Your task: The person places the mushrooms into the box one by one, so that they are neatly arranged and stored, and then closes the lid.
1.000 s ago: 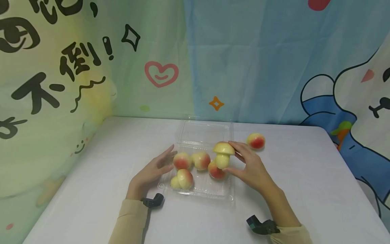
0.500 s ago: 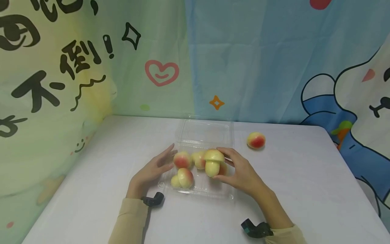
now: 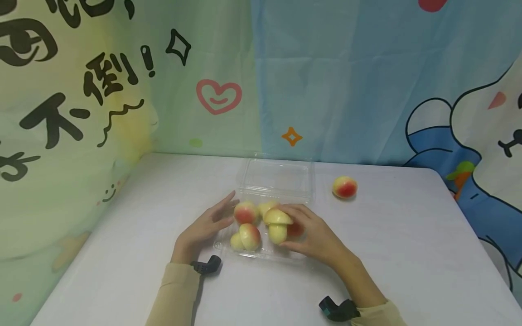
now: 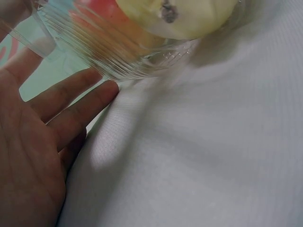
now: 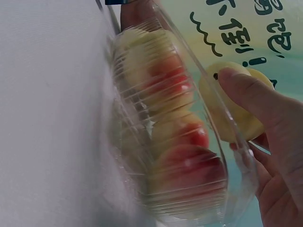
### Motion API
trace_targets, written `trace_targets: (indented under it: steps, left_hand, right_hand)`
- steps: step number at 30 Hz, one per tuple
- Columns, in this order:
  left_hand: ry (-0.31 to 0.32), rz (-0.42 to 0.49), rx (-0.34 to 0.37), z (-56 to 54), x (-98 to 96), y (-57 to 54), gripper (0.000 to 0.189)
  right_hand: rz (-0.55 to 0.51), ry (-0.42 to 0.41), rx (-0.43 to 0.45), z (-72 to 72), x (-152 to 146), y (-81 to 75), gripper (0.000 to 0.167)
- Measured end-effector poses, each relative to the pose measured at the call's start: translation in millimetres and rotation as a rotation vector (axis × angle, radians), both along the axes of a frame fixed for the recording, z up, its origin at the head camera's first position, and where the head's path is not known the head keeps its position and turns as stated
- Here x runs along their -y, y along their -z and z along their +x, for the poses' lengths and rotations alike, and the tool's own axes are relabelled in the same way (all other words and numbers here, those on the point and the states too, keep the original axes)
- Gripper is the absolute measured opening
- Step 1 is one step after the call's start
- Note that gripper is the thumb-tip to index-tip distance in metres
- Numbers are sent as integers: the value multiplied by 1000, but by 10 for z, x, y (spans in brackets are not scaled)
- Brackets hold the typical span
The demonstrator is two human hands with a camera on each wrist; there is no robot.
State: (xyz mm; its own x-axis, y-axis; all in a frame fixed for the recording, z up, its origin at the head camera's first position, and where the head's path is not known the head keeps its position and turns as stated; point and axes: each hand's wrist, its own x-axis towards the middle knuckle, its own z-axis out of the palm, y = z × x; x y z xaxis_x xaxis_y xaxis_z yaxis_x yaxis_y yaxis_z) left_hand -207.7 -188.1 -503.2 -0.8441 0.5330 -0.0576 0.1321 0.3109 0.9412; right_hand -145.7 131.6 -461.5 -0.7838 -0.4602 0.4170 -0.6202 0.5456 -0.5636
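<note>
My right hand (image 3: 316, 235) pinches a pale yellow mushroom-shaped piece (image 3: 278, 217) between thumb and fingers, cap up, over a clear plastic clamshell box (image 3: 261, 256). In the right wrist view, the thumb presses the held mushroom (image 5: 246, 120) just above the box wall. Several similar yellow mushrooms with red-blushed caps lie inside, among them one at front left (image 3: 249, 236) and one at back left (image 3: 245, 213). Another inside is partly hidden behind my right hand. My left hand (image 3: 205, 231) stays at the box's left side, fingers extended, fingertips right at the ribbed wall (image 4: 109, 56).
The box's lid (image 3: 277, 176) lies folded back toward the rear of the white table (image 3: 122, 253). A single red-and-yellow mushroom (image 3: 345, 187) lies on the table to the right of the lid. A printed cloth backdrop (image 3: 346, 81) hangs behind the table.
My right hand has carried the yellow mushroom left and down, toward the middle of the box. The left hand keeps its place at the box's side.
</note>
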Motion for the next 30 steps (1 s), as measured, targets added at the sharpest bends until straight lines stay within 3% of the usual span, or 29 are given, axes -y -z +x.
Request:
trace_targets:
  steps: [10,13,17,20,30]
  left_hand:
    - [-18,-16,30,12,-17,-30,73]
    - [-21,-11,54,54,-37,-126,73]
    - [-21,-6,66,49,-36,-116,73]
    - [-23,2,58,11,-18,-16,73]
    - [-22,-14,16,11,-11,-7,72]
  right_hand:
    - [-56,-51,47,23,79,38,78]
    - [-65,-51,71,34,94,65,79]
    - [-27,-34,60,38,109,82,82]
    - [33,-16,28,45,116,76,84]
    - [100,19,4,66,143,84,82]
